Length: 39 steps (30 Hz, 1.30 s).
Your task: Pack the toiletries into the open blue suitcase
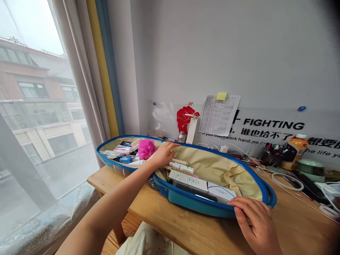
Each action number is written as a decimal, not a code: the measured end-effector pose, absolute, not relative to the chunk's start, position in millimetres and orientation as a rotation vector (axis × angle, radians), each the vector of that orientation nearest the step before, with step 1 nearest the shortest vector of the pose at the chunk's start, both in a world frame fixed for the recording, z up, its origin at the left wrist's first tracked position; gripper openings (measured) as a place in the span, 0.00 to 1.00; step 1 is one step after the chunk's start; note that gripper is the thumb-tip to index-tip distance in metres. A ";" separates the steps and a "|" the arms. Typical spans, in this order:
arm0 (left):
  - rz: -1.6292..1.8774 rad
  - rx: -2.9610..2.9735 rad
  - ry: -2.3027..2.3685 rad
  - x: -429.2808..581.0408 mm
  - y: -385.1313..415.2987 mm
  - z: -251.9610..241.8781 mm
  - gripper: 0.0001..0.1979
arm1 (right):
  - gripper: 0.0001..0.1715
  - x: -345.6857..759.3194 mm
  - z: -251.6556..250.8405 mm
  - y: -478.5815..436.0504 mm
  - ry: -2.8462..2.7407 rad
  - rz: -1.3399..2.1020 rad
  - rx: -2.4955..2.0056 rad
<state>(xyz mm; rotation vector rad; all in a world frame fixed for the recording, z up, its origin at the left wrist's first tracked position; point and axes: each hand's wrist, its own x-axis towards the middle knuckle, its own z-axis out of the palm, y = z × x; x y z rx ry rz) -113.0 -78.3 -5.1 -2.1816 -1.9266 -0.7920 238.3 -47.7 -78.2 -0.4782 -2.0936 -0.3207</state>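
A blue suitcase [202,204] lies open on the wooden desk [172,226], its beige lining showing. My left hand [163,154] reaches over the middle hinge, fingers stretched out flat near a pink bath pouf [146,148] and a white tube [181,167]. My right hand [255,221] rests on the near rim of the right half, fingers curled over the edge. White boxes [198,184] lie in the right half. The left half holds several toiletries [124,154].
A window with curtains [87,71] fills the left. On the desk's right stand an orange juice bottle [294,150], a green bowl [310,167], cables [288,181] and pens. A paper list [218,115] and a poster hang on the wall.
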 end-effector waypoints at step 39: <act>-0.384 -2.072 -2.150 -170.5 -142.9 36.3 0.22 | 0.11 233.2 -69.1 -54.6 -2.060 -0.293 -0.445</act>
